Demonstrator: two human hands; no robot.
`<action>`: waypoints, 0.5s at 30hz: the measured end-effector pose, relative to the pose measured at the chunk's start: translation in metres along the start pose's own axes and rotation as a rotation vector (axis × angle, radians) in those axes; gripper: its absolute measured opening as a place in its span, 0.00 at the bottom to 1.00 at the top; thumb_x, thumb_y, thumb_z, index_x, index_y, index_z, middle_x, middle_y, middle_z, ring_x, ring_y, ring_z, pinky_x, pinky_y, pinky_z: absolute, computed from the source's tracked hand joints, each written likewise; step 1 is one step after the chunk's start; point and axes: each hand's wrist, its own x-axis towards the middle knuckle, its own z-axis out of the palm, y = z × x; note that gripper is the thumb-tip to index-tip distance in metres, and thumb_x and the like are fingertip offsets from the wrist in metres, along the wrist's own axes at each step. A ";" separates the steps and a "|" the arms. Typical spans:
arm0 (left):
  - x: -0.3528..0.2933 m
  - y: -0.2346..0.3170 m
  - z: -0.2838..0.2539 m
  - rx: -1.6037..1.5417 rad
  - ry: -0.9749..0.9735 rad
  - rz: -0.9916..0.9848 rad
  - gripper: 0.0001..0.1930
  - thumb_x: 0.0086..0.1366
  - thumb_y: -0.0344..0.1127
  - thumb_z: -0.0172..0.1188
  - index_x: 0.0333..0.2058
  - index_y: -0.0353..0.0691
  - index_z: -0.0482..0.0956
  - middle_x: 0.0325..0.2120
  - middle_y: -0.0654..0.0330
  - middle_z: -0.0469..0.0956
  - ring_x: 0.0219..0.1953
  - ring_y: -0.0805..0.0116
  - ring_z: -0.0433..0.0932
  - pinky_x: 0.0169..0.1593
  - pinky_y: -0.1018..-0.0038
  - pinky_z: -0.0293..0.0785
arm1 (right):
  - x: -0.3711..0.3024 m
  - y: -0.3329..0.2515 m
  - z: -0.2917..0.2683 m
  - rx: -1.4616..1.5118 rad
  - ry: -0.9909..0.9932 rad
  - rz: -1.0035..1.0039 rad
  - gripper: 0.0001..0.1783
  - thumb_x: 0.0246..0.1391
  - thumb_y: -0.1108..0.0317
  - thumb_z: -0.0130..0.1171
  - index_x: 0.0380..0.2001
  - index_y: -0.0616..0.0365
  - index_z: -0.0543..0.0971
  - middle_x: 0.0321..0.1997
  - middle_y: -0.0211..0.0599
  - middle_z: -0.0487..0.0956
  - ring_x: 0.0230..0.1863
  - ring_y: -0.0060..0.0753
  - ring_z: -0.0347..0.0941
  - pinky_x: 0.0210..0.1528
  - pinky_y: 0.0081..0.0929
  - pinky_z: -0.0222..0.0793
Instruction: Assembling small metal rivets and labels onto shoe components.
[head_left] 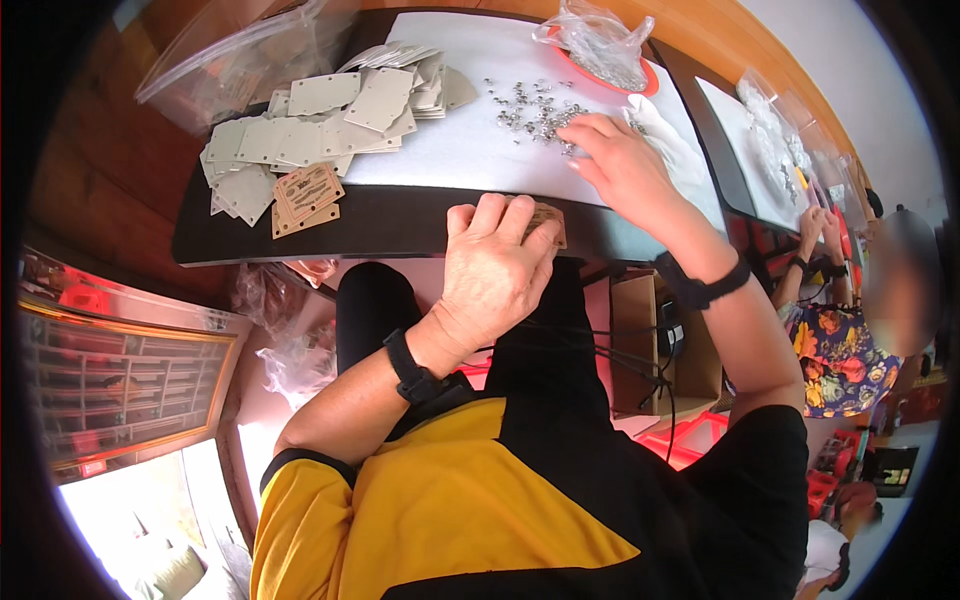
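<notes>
My left hand [495, 265] is closed over a tan printed card [548, 224] at the front edge of the table, covering most of it. My right hand [622, 165] is over the white sheet, its index finger and thumb apart beside a scatter of small shiny metal fasteners [535, 110]. Nothing shows clearly between those fingers. To the left, overlapping pale grey cards [290, 140] with small holes are heaped. A few tan printed cards [306, 192] lie at the near side of that heap.
An orange-rimmed dish [652, 78] holds more metal pieces under a clear plastic bag [600, 35]. A clear plastic bin [240, 70] stands far left. Below the table on the right are a cardboard box [640, 350] and black cables. Another person's hands [818, 228] work at a neighbouring table.
</notes>
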 end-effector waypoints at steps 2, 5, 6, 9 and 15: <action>0.000 0.000 0.000 0.005 0.000 0.007 0.13 0.51 0.34 0.64 0.38 0.47 0.81 0.39 0.64 0.74 0.41 0.63 0.70 0.43 0.65 0.60 | 0.021 -0.008 0.003 -0.001 -0.024 0.050 0.20 0.56 0.65 0.58 0.52 0.52 0.76 0.56 0.34 0.73 0.56 0.45 0.69 0.57 0.39 0.67; 0.001 0.000 0.000 0.010 -0.001 0.005 0.12 0.52 0.34 0.64 0.38 0.47 0.81 0.39 0.64 0.74 0.41 0.63 0.70 0.43 0.65 0.60 | 0.046 -0.009 0.018 -0.044 -0.096 0.118 0.19 0.58 0.64 0.56 0.53 0.51 0.75 0.58 0.34 0.72 0.58 0.44 0.67 0.59 0.39 0.65; 0.001 0.000 0.000 0.002 -0.008 0.009 0.12 0.52 0.35 0.64 0.38 0.47 0.81 0.39 0.65 0.74 0.41 0.63 0.70 0.43 0.65 0.60 | 0.048 -0.007 0.021 -0.085 -0.144 0.144 0.20 0.59 0.63 0.55 0.54 0.51 0.75 0.58 0.34 0.71 0.59 0.44 0.67 0.59 0.39 0.65; 0.002 -0.001 0.000 0.005 -0.011 0.009 0.13 0.53 0.35 0.64 0.39 0.47 0.81 0.39 0.65 0.74 0.41 0.64 0.70 0.43 0.65 0.60 | 0.040 -0.022 0.019 -0.084 -0.171 0.104 0.21 0.59 0.62 0.54 0.55 0.53 0.74 0.59 0.33 0.71 0.60 0.43 0.66 0.59 0.39 0.65; -0.001 -0.002 0.003 -0.017 0.059 0.036 0.10 0.52 0.35 0.64 0.35 0.45 0.80 0.35 0.64 0.71 0.39 0.63 0.68 0.42 0.64 0.59 | 0.015 -0.031 0.011 -0.073 -0.109 -0.043 0.22 0.55 0.66 0.57 0.54 0.57 0.74 0.59 0.35 0.71 0.59 0.43 0.66 0.59 0.40 0.64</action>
